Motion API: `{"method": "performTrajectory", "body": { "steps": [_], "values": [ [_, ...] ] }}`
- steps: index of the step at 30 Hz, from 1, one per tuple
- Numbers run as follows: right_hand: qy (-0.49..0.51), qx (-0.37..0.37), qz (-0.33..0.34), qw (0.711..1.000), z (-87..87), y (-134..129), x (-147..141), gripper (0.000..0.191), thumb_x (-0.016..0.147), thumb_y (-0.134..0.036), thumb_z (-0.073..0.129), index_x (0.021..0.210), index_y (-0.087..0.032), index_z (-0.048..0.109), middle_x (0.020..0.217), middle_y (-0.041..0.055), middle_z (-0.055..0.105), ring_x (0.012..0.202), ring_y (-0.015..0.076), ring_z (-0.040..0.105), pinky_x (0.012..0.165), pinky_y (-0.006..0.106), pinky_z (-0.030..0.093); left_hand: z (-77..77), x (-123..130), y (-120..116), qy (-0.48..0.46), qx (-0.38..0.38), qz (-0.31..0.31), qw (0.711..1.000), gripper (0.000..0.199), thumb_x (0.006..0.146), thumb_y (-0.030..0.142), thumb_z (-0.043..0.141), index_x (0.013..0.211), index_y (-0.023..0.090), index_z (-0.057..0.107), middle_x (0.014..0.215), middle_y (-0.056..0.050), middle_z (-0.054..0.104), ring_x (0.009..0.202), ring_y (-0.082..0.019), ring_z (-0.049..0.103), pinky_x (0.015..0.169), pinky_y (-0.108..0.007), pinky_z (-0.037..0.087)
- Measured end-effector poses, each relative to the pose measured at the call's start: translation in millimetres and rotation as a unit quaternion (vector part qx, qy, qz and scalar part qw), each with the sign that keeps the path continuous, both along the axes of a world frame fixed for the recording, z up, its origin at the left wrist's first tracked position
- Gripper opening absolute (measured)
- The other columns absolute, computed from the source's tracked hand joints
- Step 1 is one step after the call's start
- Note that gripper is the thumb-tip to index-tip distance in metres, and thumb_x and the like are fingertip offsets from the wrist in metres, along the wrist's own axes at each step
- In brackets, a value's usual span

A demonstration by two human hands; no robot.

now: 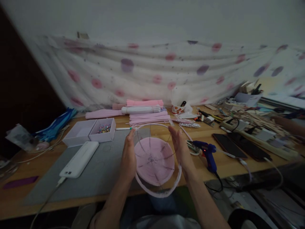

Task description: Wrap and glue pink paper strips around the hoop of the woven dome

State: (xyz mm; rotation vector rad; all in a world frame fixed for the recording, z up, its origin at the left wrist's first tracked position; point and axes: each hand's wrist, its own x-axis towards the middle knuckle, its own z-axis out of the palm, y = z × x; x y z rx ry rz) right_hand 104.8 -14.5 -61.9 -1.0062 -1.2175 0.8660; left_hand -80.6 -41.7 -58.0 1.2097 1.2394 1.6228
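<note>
Between my palms I hold a pink pipe-cleaner basket (154,162), its round woven bottom crossed by thin wire ribs and ringed by a pale fuzzy rim. My left hand (129,156) presses its left side with fingers straight. On the opposite side my right hand (181,149) cups the rim, thumb side up. The basket is tilted toward me, over the table's front edge. Just right of my right hand lies a blue glue gun (208,154) with a small red light. Bundles of pink pipe cleaners (147,119) lie behind the basket.
A grey mat (105,171) bears a white power bank (79,159) with a cable. A two-part box (78,133) holds colourful beads. Phones (228,144) and a power strip (259,136) lie right. Another person's arm (288,125) shows at the right edge.
</note>
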Motion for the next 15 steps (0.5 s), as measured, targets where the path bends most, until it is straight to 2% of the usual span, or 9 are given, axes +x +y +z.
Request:
{"method": "performTrajectory", "body": {
  "steps": [4,6,9,12,15],
  "values": [
    [0.029,0.001,0.005,1.0,5.8,-3.3,4.9,0.066,0.084,-0.074,0.041,0.125,-0.027,0.061,0.141,0.0059,0.056,0.134,0.0242,0.047,0.116,0.044,0.032,1.3,-12.7,7.2,-0.049,0.03,-0.043,0.997,0.051,0.093,0.051,0.046,0.133,0.021,0.056,0.148,-0.008,0.05,0.141,-0.022,0.038,0.12,-0.039,0.021],
    [0.044,0.0,0.0,0.999,9.6,-1.4,15.4,0.056,0.08,-0.068,0.055,0.119,-0.029,0.063,0.135,0.0038,0.061,0.129,0.0251,0.052,0.112,0.044,0.036,6.9,-20.5,18.9,-0.073,0.038,-0.103,0.991,0.047,0.086,0.038,0.061,0.131,0.023,0.058,0.146,-0.008,0.053,0.14,-0.023,0.04,0.119,-0.04,0.023],
    [0.054,-0.006,-0.016,0.998,14.9,7.8,34.0,0.047,0.072,-0.052,0.071,0.113,-0.031,0.064,0.127,0.0015,0.064,0.123,0.0259,0.055,0.108,0.045,0.039,22.1,-23.6,46.5,-0.066,0.078,-0.201,0.974,0.051,0.075,0.025,0.069,0.125,0.022,0.063,0.144,-0.008,0.055,0.139,-0.024,0.042,0.12,-0.039,0.02],
    [0.047,-0.022,-0.006,0.999,21.0,20.9,45.4,0.046,0.065,-0.045,0.078,0.107,-0.029,0.067,0.121,0.0033,0.068,0.118,0.0278,0.058,0.102,0.045,0.043,38.5,-16.2,77.6,-0.05,0.053,-0.269,0.96,0.046,0.066,0.023,0.075,0.112,0.019,0.071,0.134,-0.012,0.063,0.133,-0.028,0.05,0.117,-0.044,0.027],
    [0.035,-0.035,0.048,0.998,28.0,31.9,47.2,0.044,0.066,-0.046,0.08,0.106,-0.03,0.071,0.125,0.0037,0.068,0.123,0.0275,0.057,0.104,0.043,0.041,46.9,-9.0,98.8,-0.032,0.027,-0.305,0.951,0.048,0.062,0.027,0.081,0.109,0.019,0.073,0.13,-0.014,0.065,0.129,-0.032,0.054,0.115,-0.049,0.03]
  ]
}}
